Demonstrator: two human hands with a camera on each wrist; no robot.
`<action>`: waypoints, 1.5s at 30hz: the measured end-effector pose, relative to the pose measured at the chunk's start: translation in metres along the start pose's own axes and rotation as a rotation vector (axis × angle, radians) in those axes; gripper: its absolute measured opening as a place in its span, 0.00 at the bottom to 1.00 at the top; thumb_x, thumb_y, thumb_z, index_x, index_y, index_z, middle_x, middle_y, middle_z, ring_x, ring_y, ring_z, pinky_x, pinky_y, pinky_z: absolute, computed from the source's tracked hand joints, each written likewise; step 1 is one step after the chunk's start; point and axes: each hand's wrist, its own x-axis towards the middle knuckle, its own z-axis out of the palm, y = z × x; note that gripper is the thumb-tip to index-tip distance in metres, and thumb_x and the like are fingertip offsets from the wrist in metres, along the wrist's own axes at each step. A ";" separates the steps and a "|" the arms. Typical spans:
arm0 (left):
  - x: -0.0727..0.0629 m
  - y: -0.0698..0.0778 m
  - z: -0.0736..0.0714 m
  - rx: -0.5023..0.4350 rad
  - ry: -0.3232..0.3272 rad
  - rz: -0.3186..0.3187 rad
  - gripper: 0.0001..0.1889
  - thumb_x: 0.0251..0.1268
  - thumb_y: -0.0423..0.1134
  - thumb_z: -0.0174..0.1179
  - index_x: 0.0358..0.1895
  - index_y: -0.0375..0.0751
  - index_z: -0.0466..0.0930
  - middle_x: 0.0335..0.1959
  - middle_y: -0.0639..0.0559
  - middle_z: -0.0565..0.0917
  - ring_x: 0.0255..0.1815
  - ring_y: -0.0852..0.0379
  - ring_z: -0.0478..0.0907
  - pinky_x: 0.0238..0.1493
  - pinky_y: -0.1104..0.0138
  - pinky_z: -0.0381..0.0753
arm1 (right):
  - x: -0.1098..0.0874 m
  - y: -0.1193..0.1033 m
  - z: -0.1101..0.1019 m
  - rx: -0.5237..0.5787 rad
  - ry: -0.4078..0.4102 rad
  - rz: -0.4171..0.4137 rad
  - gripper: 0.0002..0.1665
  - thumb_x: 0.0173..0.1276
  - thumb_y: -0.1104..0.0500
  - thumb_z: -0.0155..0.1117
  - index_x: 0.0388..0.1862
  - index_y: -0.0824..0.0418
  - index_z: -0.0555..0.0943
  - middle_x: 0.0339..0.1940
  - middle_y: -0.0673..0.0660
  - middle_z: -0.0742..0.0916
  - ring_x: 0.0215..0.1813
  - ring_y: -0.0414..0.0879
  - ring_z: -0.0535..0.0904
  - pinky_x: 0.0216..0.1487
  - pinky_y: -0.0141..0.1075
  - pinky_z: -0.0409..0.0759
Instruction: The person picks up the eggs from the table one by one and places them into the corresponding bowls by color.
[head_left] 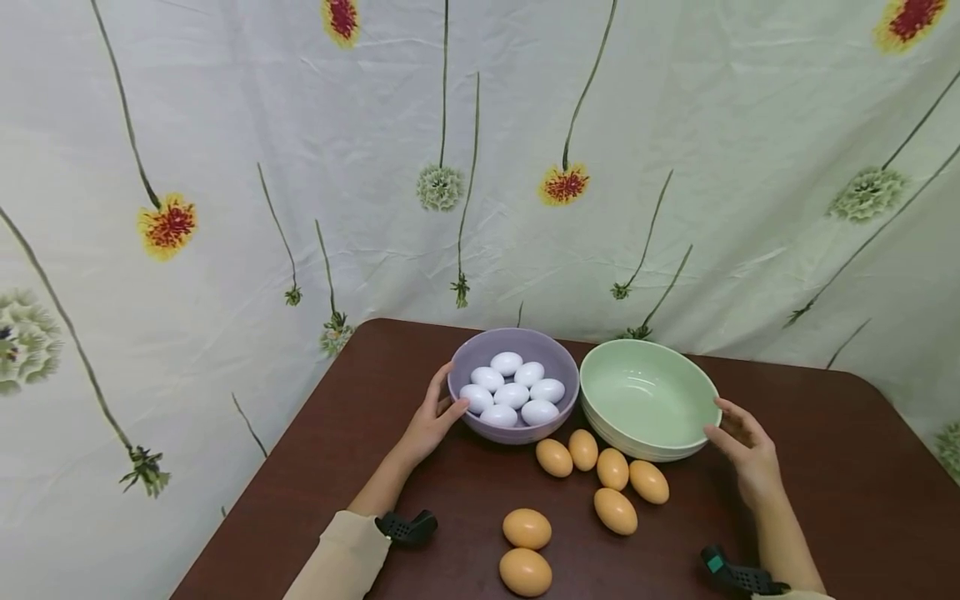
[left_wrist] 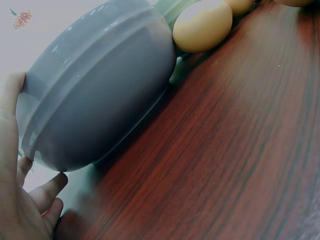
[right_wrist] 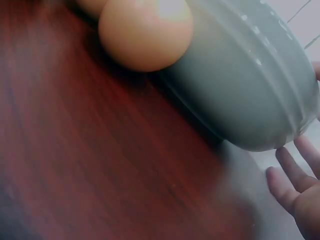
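Observation:
A purple bowl (head_left: pixel 559 354) holding several white eggs (head_left: pixel 512 395) stands toward the back of the table. My left hand (head_left: pixel 433 423) touches its left side, thumb near the rim and fingers spread along the outer wall. Right beside it is a light green bowl (head_left: pixel 648 392) with nothing in it. On that bowl's right side rest the fingertips of my right hand (head_left: pixel 752 457), fingers loosely bent. In the right wrist view, some fingertips of the right hand (right_wrist: pixel 305 187) meet the bowl's lower wall. Several brown eggs (head_left: pixel 613 469) lie on the table in front of the bowls.
Two more brown eggs (head_left: pixel 526 572) lie nearer the front, one behind the other. The dark red wooden table (head_left: pixel 300 500) has rounded back corners. A white cloth (head_left: pixel 360 125) printed with flowers hangs behind it.

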 end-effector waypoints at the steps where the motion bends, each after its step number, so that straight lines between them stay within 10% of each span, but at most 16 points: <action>1: 0.000 -0.001 0.000 0.002 -0.001 -0.002 0.37 0.73 0.35 0.55 0.78 0.40 0.44 0.77 0.35 0.48 0.69 0.30 0.60 0.65 0.46 0.64 | -0.001 0.001 0.000 0.011 -0.013 0.012 0.24 0.69 0.69 0.61 0.62 0.55 0.77 0.50 0.41 0.80 0.48 0.33 0.77 0.45 0.22 0.75; 36: -0.001 0.007 0.000 0.077 0.022 -0.021 0.37 0.74 0.37 0.54 0.78 0.39 0.45 0.77 0.35 0.50 0.68 0.32 0.63 0.65 0.46 0.65 | -0.001 0.009 0.003 0.105 -0.091 0.053 0.34 0.73 0.69 0.54 0.75 0.53 0.61 0.60 0.51 0.68 0.53 0.33 0.76 0.46 0.26 0.78; 45: -0.017 -0.023 0.001 0.067 0.085 0.009 0.33 0.77 0.40 0.50 0.78 0.42 0.46 0.76 0.35 0.53 0.68 0.34 0.64 0.66 0.44 0.62 | -0.002 0.010 0.002 0.080 -0.090 0.065 0.33 0.74 0.67 0.54 0.74 0.50 0.61 0.60 0.49 0.67 0.53 0.32 0.75 0.46 0.25 0.78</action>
